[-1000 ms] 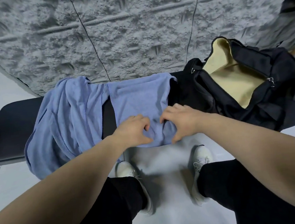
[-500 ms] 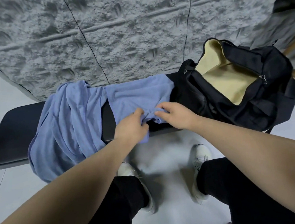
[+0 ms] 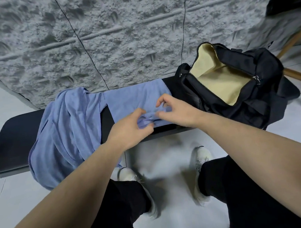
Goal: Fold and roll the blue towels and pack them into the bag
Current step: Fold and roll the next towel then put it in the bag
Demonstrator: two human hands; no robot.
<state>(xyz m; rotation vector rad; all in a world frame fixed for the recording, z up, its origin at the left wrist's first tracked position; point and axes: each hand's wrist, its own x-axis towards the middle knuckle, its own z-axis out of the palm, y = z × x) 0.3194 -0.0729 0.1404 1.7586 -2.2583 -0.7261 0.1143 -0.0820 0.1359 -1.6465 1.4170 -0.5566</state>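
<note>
A folded blue towel [image 3: 132, 99] lies flat across the middle of a black bench [image 3: 12, 135]. Its near end is curled up into a small roll. My left hand [image 3: 129, 130] pinches that roll from the left, fingers curled round it. My right hand [image 3: 174, 110] holds the roll's right part between thumb and curled fingers. A second blue towel [image 3: 64, 131] lies crumpled on the bench to the left and hangs over its front edge. A black bag [image 3: 253, 105] with a cream lining stands open at the bench's right end.
A rough grey wall [image 3: 104, 36] rises right behind the bench. Wooden chair legs [image 3: 298, 77] stand at the far right. My two white shoes [image 3: 201, 156] are on the pale tiled floor in front of the bench.
Both hands lifted the towel's near end off the front edge and turned it over away from me, starting a roll. The hands have moved further onto the bench.
</note>
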